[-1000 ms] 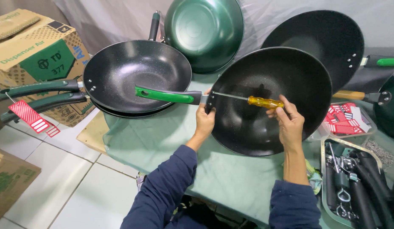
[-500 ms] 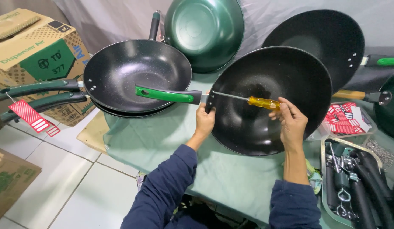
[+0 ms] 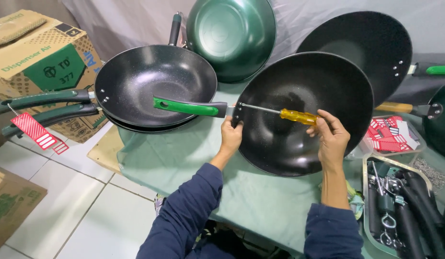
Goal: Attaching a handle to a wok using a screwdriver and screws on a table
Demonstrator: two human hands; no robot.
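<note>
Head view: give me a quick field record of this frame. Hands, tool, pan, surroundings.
left hand: grips the rim of the black wok where the green handle joins it
right hand: holds the yellow-handled screwdriver
screwdriver tip: at the handle joint, inside the wok
wok pose: tilted toward the camera, on the green tablecloth
left of it: stacked black woks, one with a red tag
behind: green pan shown from below, another black wok
right: tray of dark handles
far left: cardboard box
</note>
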